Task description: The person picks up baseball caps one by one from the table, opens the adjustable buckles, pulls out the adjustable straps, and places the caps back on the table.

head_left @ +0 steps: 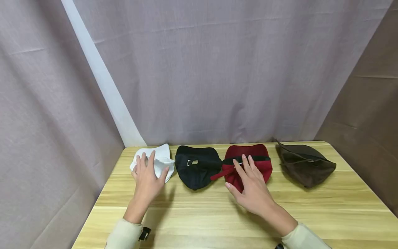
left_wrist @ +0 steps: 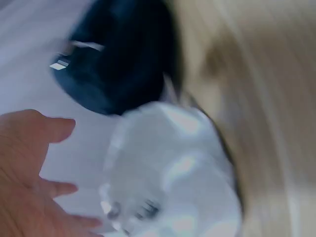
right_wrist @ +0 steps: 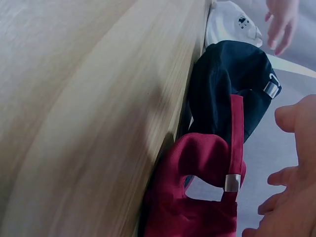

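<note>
Three caps, white, black and red, lie in a row with a dark brown cap [head_left: 306, 169] at its right end. Above the white cap [head_left: 163, 152] hovers my left hand [head_left: 147, 181], fingers and thumb spread; the left wrist view shows a gap between this hand [left_wrist: 29, 182] and the white cap [left_wrist: 173, 168]. My right hand [head_left: 253, 190] is over the red cap [head_left: 248, 150], its fingers apart and holding nothing. The red cap's loose strap [right_wrist: 237, 123] with a metal buckle reaches across toward the black cap [head_left: 199, 173], whose back opening and buckle show.
The caps lie along the back of a wooden table [head_left: 199, 221], close to a grey-mauve curtain [head_left: 199, 76]. A brown curtain [head_left: 370, 103] hangs at the right. A pale strip [head_left: 102, 76] runs down between curtain panels on the left.
</note>
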{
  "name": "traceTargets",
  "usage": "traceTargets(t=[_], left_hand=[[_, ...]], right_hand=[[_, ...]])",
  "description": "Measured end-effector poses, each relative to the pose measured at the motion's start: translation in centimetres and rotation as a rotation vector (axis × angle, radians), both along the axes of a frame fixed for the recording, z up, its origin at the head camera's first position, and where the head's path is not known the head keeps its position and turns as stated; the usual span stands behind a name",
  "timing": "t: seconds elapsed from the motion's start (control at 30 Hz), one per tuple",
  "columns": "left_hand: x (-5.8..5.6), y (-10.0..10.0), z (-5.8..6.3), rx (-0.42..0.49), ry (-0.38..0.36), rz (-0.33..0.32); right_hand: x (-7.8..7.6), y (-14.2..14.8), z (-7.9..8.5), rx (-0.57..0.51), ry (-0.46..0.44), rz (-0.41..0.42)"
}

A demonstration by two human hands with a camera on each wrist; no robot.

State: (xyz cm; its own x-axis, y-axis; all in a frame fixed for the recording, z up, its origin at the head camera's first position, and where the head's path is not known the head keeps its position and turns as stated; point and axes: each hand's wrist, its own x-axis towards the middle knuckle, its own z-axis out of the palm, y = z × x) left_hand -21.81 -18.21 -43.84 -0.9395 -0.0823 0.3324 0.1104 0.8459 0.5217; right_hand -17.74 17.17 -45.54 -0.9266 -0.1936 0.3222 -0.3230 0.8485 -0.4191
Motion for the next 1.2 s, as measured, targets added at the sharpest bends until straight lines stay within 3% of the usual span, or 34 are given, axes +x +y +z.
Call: traceTargets(t=[0.23, 0.5, 0.77, 1.07, 1.2], left_hand=[[-2.2, -3.6, -1.7, 0.038, -0.148, 0.103], [-2.8, -4.9, -1.7, 0.042, -0.217, 0.133], [-3.1, -5.9, -1.1, -0.053, -0.133, 0.147], [-2.4, -6.7, -1.8, 0.057, -0.063, 0.259], [-2.4, -6.9, -1.9, 0.082, -0.017, 0.278]], right_hand=[[0.2, 0.0, -0.2, -0.023, -0.008, 0.005], [0.3, 0.3, -0.3, -0.04, 0.02, -0.033], [0.3, 0.5, -0.4, -0.062, 0.067, -0.047], [0.4, 1.0, -0.5, -0.085, 0.117, -0.032], [0.4, 1.2, -0.4, -0.088, 0.136, -0.028]])
